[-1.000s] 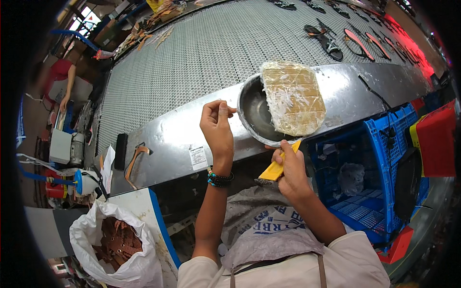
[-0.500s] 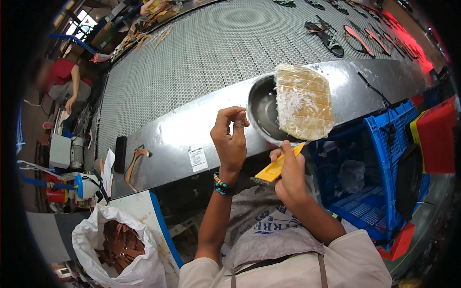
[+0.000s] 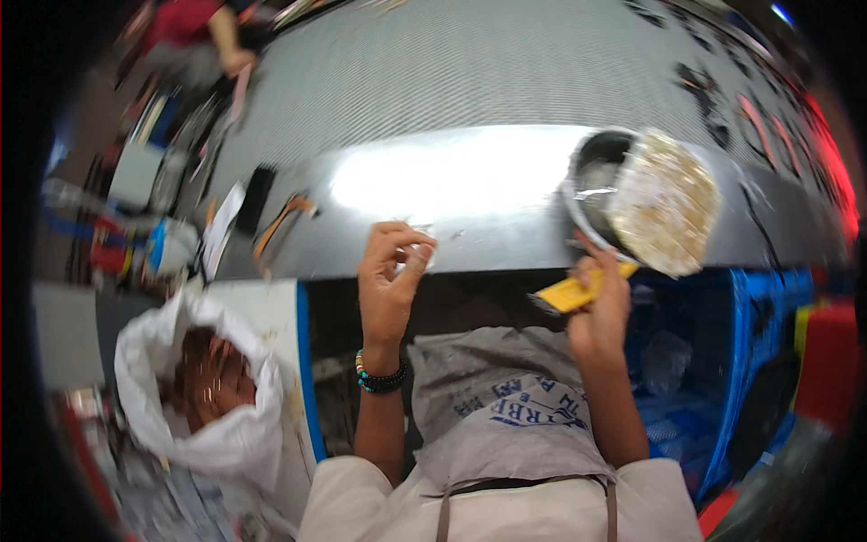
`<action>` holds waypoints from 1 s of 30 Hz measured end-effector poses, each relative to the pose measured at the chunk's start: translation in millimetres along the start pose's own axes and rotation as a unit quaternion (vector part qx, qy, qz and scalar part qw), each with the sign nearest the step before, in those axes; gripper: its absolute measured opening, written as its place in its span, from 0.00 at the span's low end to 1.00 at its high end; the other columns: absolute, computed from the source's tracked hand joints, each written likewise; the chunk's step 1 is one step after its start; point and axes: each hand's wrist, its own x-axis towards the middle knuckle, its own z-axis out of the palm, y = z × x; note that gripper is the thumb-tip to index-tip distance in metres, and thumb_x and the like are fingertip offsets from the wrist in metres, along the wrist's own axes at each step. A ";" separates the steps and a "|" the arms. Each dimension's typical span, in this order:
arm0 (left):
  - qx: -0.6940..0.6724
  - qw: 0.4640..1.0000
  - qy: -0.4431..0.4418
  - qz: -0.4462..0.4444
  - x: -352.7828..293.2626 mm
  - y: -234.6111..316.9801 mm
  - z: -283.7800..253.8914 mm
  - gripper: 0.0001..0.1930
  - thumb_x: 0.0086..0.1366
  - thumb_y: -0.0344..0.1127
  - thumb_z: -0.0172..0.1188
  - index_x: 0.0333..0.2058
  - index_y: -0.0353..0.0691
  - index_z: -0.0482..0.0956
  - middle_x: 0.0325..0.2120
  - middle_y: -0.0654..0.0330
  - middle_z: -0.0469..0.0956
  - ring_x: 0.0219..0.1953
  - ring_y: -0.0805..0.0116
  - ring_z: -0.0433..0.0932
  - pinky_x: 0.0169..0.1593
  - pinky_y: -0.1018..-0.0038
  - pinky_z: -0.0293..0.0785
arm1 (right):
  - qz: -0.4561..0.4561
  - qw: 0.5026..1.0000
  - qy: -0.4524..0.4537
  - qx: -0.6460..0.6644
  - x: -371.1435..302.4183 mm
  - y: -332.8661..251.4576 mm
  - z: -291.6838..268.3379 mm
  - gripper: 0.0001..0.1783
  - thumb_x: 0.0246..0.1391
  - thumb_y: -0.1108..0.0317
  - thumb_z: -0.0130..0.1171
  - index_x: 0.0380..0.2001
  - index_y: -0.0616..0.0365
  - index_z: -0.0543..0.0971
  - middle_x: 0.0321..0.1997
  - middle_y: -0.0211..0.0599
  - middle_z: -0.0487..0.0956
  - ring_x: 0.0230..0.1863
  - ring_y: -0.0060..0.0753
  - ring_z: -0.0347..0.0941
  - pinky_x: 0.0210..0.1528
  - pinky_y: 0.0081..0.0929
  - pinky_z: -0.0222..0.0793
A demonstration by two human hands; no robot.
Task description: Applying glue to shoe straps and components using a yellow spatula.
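Right hand (image 3: pixel 603 312) grasps yellow tool (image 3: pixel 569 294) beside bowl (image 3: pixel 572 200); left hand (image 3: pixel 386 278) curled, contents unclear; seemingly tool-handling step; next move wants steadiness.

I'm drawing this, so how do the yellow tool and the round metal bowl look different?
The yellow tool is bright; the metal bowl is grey and dark inside.
The yellow tool is long and narrow; the metal bowl is round, hollow and bigger.
The yellow tool is gripped in the right hand; the metal bowl is partly covered by a wrapped tan panel.
Both are close to the right hand.
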 end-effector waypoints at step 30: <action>0.401 0.870 0.210 -0.196 -144.7 -89.5 -83.4 0.14 0.74 0.37 0.52 0.29 0.35 0.71 0.20 0.47 0.72 0.25 0.41 0.73 0.30 0.59 0.69 | -0.173 0.898 -0.356 -0.191 8.6 31.7 33.7 0.33 0.69 0.43 0.48 0.53 0.67 0.77 0.46 0.45 0.77 0.40 0.34 0.79 0.42 0.26 0.74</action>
